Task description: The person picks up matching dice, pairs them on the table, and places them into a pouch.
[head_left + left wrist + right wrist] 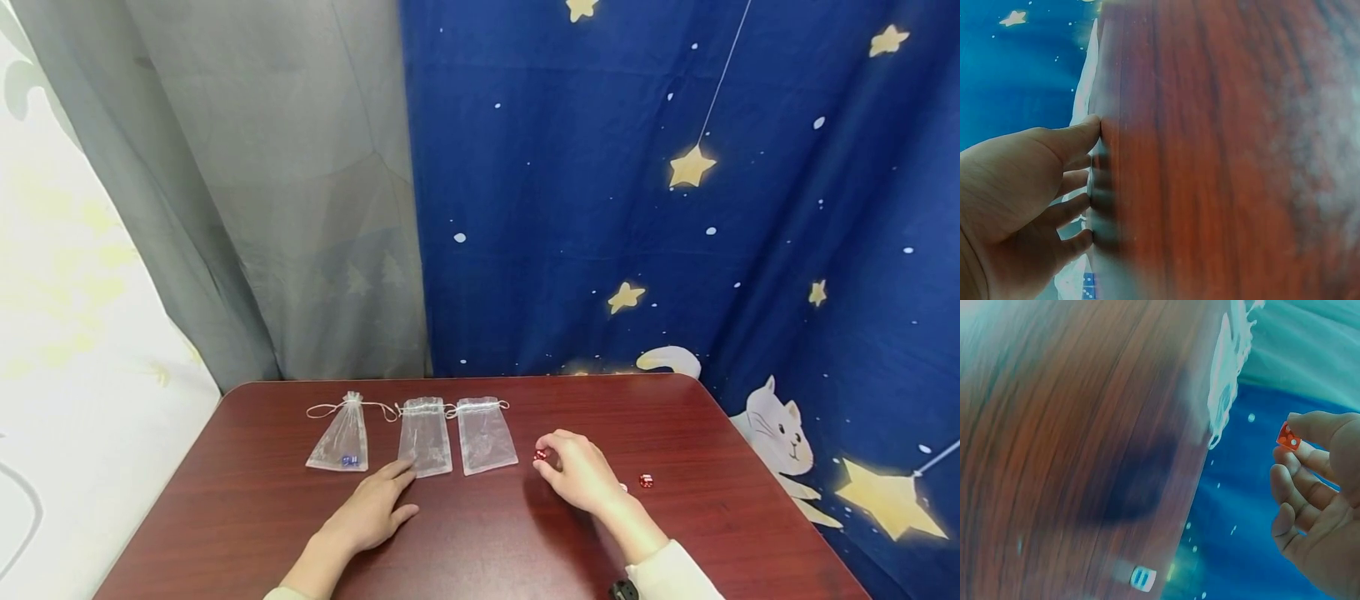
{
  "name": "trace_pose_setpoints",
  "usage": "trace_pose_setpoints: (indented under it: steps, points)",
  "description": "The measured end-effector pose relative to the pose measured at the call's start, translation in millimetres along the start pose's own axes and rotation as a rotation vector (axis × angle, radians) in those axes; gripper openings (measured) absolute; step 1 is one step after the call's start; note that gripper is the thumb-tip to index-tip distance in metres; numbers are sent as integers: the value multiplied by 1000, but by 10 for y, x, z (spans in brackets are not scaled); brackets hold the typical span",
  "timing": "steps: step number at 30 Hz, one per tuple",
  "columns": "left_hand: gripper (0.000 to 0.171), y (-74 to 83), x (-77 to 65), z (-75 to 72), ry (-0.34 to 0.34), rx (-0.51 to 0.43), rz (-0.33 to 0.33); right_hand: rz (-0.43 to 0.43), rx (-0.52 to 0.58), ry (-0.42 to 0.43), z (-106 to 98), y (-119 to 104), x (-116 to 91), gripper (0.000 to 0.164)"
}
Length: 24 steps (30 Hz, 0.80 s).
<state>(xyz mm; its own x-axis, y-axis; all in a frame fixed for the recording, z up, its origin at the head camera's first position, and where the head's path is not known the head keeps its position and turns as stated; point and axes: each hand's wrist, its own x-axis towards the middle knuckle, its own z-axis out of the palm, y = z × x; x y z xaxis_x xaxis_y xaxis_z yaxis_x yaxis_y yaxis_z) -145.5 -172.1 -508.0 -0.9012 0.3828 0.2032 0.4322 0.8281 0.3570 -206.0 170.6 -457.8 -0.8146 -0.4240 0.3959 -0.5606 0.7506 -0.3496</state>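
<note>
The right hand (581, 473) pinches a red die (540, 455), best lightly; the relaxed left hand (372, 507) touches the middle bag's (425, 433) near end.

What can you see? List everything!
table: 1, reddish-brown, foreground
drawstring bags: 3, sheer white, far side of table
blue dice: at least 1, blue, in leftmost bag
red dice: 2, red, one held, one on table
white die: 1, white, on table, right
grey curtain: 1, grey, behind table
starry curtain: 1, blue, behind table
backdrop: 1, white, far left
dark object: 1, black, bottom edge
sleeves: 2, cream, bottom edge
left hand: 1, at middle bag
right hand: 1, holding one red die
</note>
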Motion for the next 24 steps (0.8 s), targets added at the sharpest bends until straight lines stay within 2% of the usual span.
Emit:
trace_pose_setpoints:
  steps: [12,24]
  points:
    - [47,4,4,-2,7,8,13,-118,30,-36,126,-336,19,13]
    - [47,3,-2,-2,5,-5,8,-159,42,-110,309,-550,23,11]
